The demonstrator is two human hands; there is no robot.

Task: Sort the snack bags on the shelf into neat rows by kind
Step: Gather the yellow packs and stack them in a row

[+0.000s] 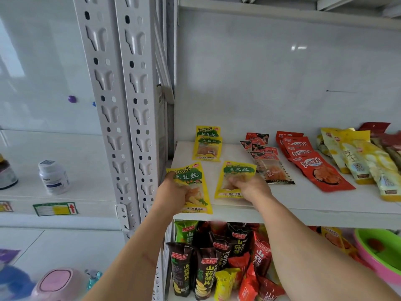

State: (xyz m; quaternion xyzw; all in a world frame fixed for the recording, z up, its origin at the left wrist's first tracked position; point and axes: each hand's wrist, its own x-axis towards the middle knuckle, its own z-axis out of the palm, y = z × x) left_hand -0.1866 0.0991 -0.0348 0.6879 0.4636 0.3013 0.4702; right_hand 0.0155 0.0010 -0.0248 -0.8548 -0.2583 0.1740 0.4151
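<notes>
Two hands, each on a yellow-green snack bag at the shelf's front edge.
L hand (pixel 173 190) grips one yellow bag (pixel 191 187), tilted, overhanging the shelf (pixel 303 210) lip; R hand (pixel 249 186), fingers curled, pinches a second yellow bag (pixel 235 173) lying flat just beside it. Beyond the hands: stacked matching yellow bags (pixel 207 146); right of those, red-black bags (pixel 265 158), red bags (pixel 312 164), pale yellow bags (pixel 355 157) in rows.

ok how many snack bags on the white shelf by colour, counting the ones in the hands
Only the bags I can tell apart:
Yellow-green bags: 4, one in each hand
Red and clear bags: 4
Solid red bags: 4
Pale yellow bags: 3
Dark red bags: uncountable, cut off
Total: 15
</notes>
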